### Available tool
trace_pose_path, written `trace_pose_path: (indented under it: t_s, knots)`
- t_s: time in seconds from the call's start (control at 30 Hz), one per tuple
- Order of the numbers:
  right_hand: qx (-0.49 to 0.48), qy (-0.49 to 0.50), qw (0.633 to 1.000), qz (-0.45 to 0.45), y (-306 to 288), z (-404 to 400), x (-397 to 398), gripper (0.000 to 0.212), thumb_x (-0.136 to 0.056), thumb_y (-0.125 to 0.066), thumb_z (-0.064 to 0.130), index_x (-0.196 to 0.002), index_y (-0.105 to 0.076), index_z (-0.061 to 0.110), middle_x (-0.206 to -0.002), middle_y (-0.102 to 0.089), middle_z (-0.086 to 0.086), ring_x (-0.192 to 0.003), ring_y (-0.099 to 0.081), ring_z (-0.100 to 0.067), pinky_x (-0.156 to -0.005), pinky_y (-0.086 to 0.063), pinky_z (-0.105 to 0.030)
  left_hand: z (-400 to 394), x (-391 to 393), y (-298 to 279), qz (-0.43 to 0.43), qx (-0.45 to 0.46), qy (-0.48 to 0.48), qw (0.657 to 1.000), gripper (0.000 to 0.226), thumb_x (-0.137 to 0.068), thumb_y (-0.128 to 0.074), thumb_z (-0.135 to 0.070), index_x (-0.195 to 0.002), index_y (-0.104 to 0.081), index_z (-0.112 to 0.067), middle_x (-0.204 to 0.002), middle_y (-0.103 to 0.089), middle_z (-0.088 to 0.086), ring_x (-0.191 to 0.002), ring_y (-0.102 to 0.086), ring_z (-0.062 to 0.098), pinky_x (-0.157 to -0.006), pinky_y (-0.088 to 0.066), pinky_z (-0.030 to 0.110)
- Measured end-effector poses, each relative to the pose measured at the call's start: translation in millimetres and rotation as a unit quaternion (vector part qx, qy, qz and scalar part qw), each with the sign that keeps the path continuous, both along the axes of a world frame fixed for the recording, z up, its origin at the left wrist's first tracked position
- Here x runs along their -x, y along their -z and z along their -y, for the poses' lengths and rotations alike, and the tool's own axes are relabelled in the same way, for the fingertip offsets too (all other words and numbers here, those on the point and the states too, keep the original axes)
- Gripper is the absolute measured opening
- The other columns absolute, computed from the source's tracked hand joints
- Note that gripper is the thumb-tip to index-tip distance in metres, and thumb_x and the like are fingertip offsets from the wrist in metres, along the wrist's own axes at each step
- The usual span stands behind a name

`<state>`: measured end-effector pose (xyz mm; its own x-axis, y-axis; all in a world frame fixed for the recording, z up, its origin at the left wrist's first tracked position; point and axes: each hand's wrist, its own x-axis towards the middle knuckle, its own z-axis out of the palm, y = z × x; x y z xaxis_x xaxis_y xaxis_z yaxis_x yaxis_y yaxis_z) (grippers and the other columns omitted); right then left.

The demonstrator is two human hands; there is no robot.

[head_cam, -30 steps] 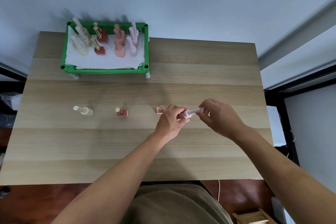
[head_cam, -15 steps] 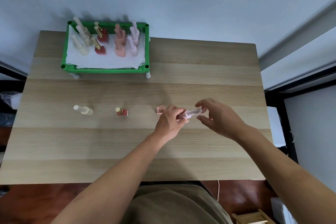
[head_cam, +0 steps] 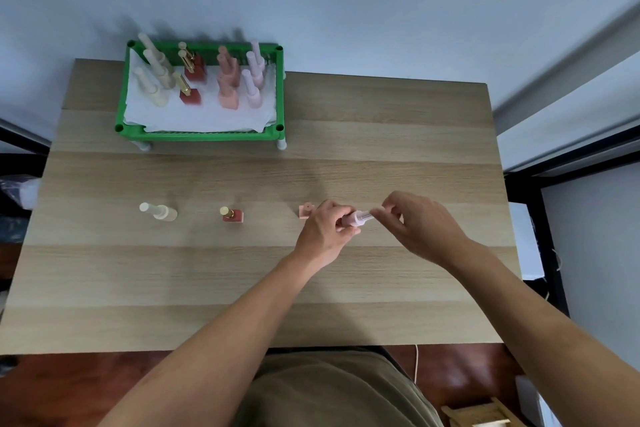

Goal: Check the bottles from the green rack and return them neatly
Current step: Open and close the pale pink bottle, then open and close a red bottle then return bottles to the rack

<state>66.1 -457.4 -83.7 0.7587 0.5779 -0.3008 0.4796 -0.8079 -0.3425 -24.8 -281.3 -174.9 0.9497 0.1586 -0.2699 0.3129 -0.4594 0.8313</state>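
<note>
I hold a pale pink bottle (head_cam: 356,218) sideways above the table's middle. My left hand (head_cam: 323,234) grips its body, and my right hand (head_cam: 412,222) pinches its cap end with the fingertips. Three bottles stand in a row on the table: a cream one (head_cam: 160,211), a red one with a gold cap (head_cam: 232,215) and a peach one (head_cam: 306,211), the last partly hidden behind my left hand. The green rack (head_cam: 201,133) at the back left holds several cream, red, peach and pink bottles on white paper.
The wooden table (head_cam: 381,135) stands against a pale wall. A black frame (head_cam: 540,184) and a white panel stand off the right edge. A wooden object (head_cam: 478,416) lies on the floor at the lower right.
My right hand had opened and drawn slightly off the cap half a second ago; its fingertips are now closed on the cap end again. The left hand stayed put.
</note>
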Motion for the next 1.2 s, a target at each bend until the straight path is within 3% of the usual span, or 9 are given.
trace_pose_path:
  t_s: [0.1, 0.2, 0.33, 0.6, 0.7, 0.8, 0.97, 1.07, 1.2]
  knots:
    - [-0.052, -0.042, 0.997, -0.028, -2.2, 1.5, 1.7, 0.032, -0.093, -0.060, 0.047, -0.117, -0.059, 0.026, -0.104, -0.063, 0.013, -0.067, -0.053, 0.003, -0.069, -0.050, -0.029, 0.9, -1.4, -0.4, 0.001, 0.001, 0.003, 1.000, 0.028, -0.084, -0.077, -0.027, -0.110, -0.069, -0.025, -0.098, -0.054, -0.013, -0.086, -0.061, 0.002, -0.072, -0.044, 0.008]
    - [-0.066, -0.035, 0.997, -0.012, -1.5, -0.7, 2.5, 0.023, -0.095, -0.062, 0.032, -0.115, -0.064, 0.020, -0.106, -0.066, 0.007, -0.073, -0.059, -0.009, -0.072, -0.054, -0.036, 4.2, -2.0, -2.3, 0.002, 0.012, 0.003, 1.000, 0.028, -0.084, -0.077, -0.025, -0.111, -0.069, -0.023, -0.099, -0.055, -0.012, -0.084, -0.061, 0.000, -0.070, -0.044, 0.005]
    - [-0.058, -0.033, 0.998, 0.005, 2.8, -3.3, 3.2, 0.023, -0.097, -0.060, 0.033, -0.112, -0.066, 0.016, -0.104, -0.068, 0.004, -0.077, -0.063, -0.015, -0.072, -0.053, -0.034, 4.7, 0.0, -2.0, 0.001, 0.023, 0.007, 1.000, 0.029, -0.085, -0.077, -0.024, -0.112, -0.068, -0.021, -0.101, -0.057, -0.010, -0.085, -0.062, 0.000, -0.073, -0.046, 0.005]
    - [-0.073, -0.012, 0.997, 0.012, 19.1, -4.1, 4.2, 0.017, -0.095, -0.064, 0.029, -0.108, -0.065, 0.017, -0.101, -0.065, 0.006, -0.067, -0.053, -0.008, -0.063, -0.045, -0.028, -9.4, 18.8, 4.8, -0.043, 0.025, -0.001, 0.999, 0.025, -0.082, -0.079, -0.016, -0.105, -0.069, -0.009, -0.100, -0.067, 0.003, -0.089, -0.068, 0.015, -0.085, -0.056, 0.033]
    - [-0.068, -0.003, 0.998, 0.017, 28.2, -6.7, 6.8, 0.017, -0.094, -0.064, 0.027, -0.108, -0.065, 0.016, -0.102, -0.065, 0.004, -0.066, -0.050, -0.008, -0.063, -0.040, -0.027, -19.6, 30.9, 7.8, -0.056, 0.004, -0.013, 0.998, 0.015, -0.083, -0.078, -0.017, -0.095, -0.072, -0.013, -0.092, -0.072, -0.003, -0.083, -0.068, 0.012, -0.082, -0.054, 0.029]
    - [-0.069, 0.002, 0.997, 0.017, 33.2, -11.0, 9.3, 0.017, -0.094, -0.064, 0.026, -0.107, -0.065, 0.015, -0.103, -0.066, 0.002, -0.070, -0.057, -0.013, -0.064, -0.046, -0.031, -32.3, 40.3, 9.1, -0.073, -0.020, -0.019, 0.997, 0.004, -0.085, -0.075, -0.020, -0.088, -0.074, -0.020, -0.087, -0.073, -0.013, -0.078, -0.066, 0.003, -0.079, -0.052, 0.023]
    - [-0.081, 0.005, 0.997, 0.015, 38.8, -17.9, 10.3, 0.016, -0.095, -0.061, 0.028, -0.106, -0.064, 0.016, -0.103, -0.065, 0.003, -0.081, -0.066, -0.019, -0.066, -0.052, -0.035, -51.7, 50.5, 10.4, -0.090, -0.033, -0.059, 0.994, 0.005, -0.083, -0.075, -0.027, -0.080, -0.073, -0.024, -0.078, -0.072, -0.014, -0.073, -0.067, 0.004, -0.074, -0.054, 0.029]
    - [-0.091, 0.012, 0.996, 0.012, 43.8, -16.8, 9.2, 0.020, -0.094, -0.063, 0.030, -0.109, -0.062, 0.017, -0.103, -0.064, 0.005, -0.081, -0.063, -0.013, -0.066, -0.047, -0.032, -58.3, 50.6, 10.1, -0.083, -0.062, -0.092, 0.990, 0.020, -0.080, -0.080, -0.035, -0.082, -0.068, -0.019, -0.077, -0.071, -0.008, -0.072, -0.066, 0.009, -0.070, -0.055, 0.031]
    - [-0.078, 0.017, 0.997, -0.007, 53.4, -11.0, 8.7, 0.035, -0.090, -0.069, 0.033, -0.120, -0.057, 0.020, -0.108, -0.063, 0.006, -0.064, -0.045, 0.009, -0.066, -0.039, -0.027, -66.2, 44.8, 6.6, -0.059, -0.078, -0.113, 0.989, 0.033, -0.077, -0.082, -0.033, -0.093, -0.057, -0.017, -0.091, -0.062, -0.005, -0.076, -0.062, 0.012, -0.074, -0.055, 0.036]
